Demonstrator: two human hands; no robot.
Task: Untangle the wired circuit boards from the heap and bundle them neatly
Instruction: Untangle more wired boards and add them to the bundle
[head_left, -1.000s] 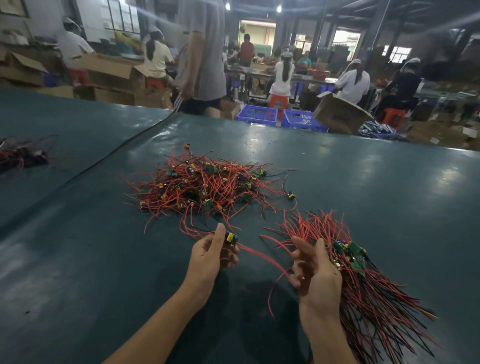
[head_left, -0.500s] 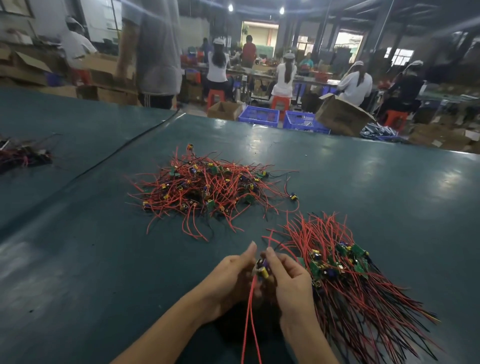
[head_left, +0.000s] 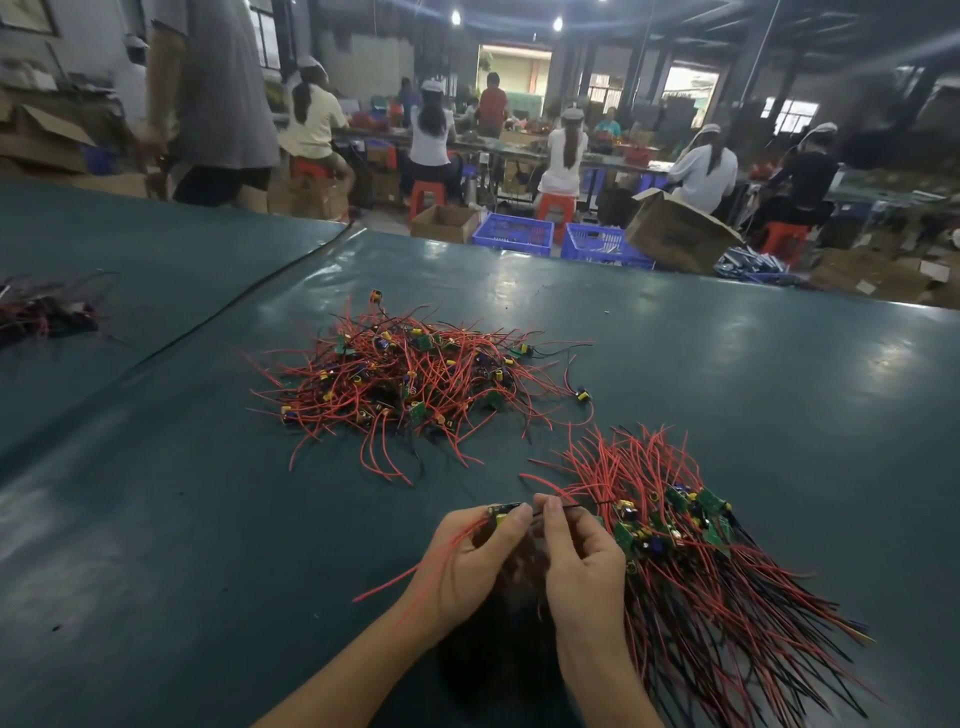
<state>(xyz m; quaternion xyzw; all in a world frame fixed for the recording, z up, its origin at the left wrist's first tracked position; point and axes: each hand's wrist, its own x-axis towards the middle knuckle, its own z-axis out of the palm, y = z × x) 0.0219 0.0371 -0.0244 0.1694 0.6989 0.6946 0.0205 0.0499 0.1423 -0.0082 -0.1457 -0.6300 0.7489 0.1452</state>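
My left hand (head_left: 467, 561) pinches one circuit board (head_left: 503, 513) just above the counter (head_left: 156, 519). My right hand (head_left: 582, 566) pinches its black lead beside the sorted bundle (head_left: 691, 551). I judge the lead could snag there and drag boards askew. Half a second ago both grips crowded the board and its red leads hung straight down. Now the leads trail left.

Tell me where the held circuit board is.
Head view, low centre: the circuit board is pinched in the left hand, left of the sorted bundle, nearer than the tangled heap.
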